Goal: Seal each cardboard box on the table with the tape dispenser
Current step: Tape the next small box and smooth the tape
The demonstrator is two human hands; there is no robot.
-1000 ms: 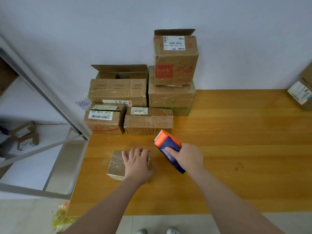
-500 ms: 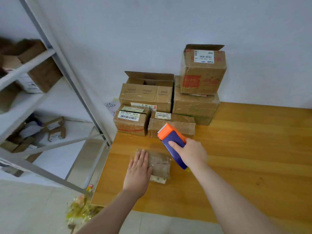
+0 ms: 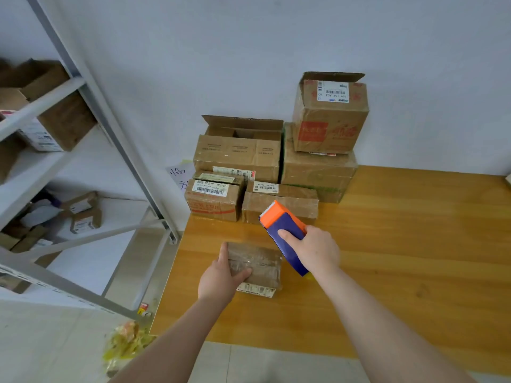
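A small flat cardboard box, wrapped in clear tape, lies near the left end of the wooden table. My left hand grips its left end, thumb on top and fingers over the far edge. My right hand holds the blue and orange tape dispenser just above and to the right of that box, orange toothed end pointing away. A stack of cardboard boxes stands against the wall behind; one has its top flaps open, and another open-flapped box sits on top at the right.
A grey metal shelf rack holding more cardboard boxes stands left of the table. A yellow plastic bag lies on the floor by the table's front left corner. Bare wood stretches to the right of my hands.
My left hand went from lying flat on the small box to gripping its left end. The view swung left, showing more of the rack. The dispenser stayed in my right hand.
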